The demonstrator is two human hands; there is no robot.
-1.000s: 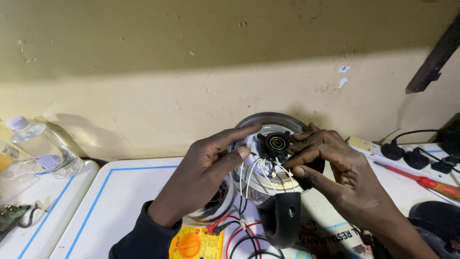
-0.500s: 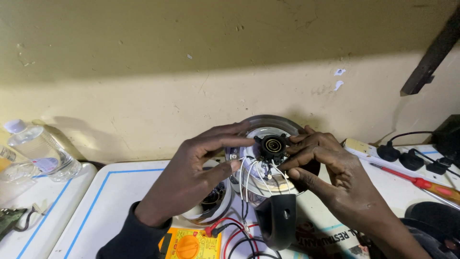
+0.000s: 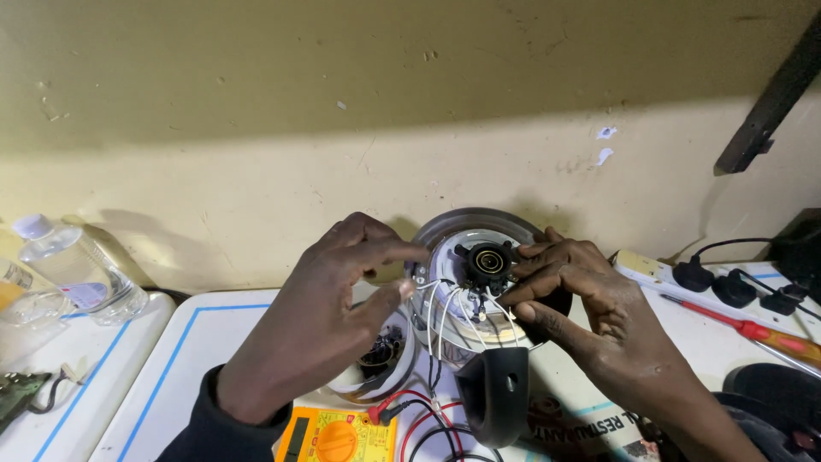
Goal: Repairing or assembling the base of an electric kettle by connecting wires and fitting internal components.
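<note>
Nearest the camera, at six o'clock, a yellow multimeter [image 3: 338,436] lies with red and black leads [image 3: 410,411] curling toward a black handle [image 3: 494,393]. Above it, an upturned kettle [image 3: 479,282] lies on its side at the frame's centre, its round base facing the camera and its long axis running away toward the wall. The left hand [image 3: 316,325] steadies the rim from nine o'clock, fingers half curled and pinching near the white wires [image 3: 445,312]. The right hand [image 3: 581,299], equally close at three o'clock, pinches wires beneath the black connector [image 3: 489,261]. Farther off, at two o'clock, sits a power strip [image 3: 658,272].
</note>
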